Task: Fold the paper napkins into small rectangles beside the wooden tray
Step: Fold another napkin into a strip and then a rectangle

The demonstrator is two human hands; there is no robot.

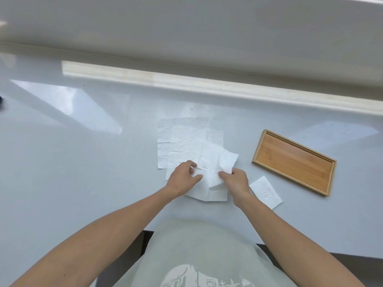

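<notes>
A loose pile of white paper napkins [182, 137] lies unfolded on the pale table, in the middle of the view. On top, nearest me, is one crumpled napkin [213, 162]; my left hand [183, 179] pinches its left part and my right hand [236, 181] pinches its right edge. Part of that napkin hangs below my hands. A small folded napkin rectangle [266, 192] lies just right of my right wrist. The empty wooden tray [294, 161] sits to the right, tilted, with the folded rectangle near its lower left side.
The glossy light-grey table [83, 162] spreads wide to the left and behind the pile. A raised white ledge [207, 83] runs along the back. The table's near edge is at my waist, with a dark floor below. A small dark object [1, 100] shows at the far left edge.
</notes>
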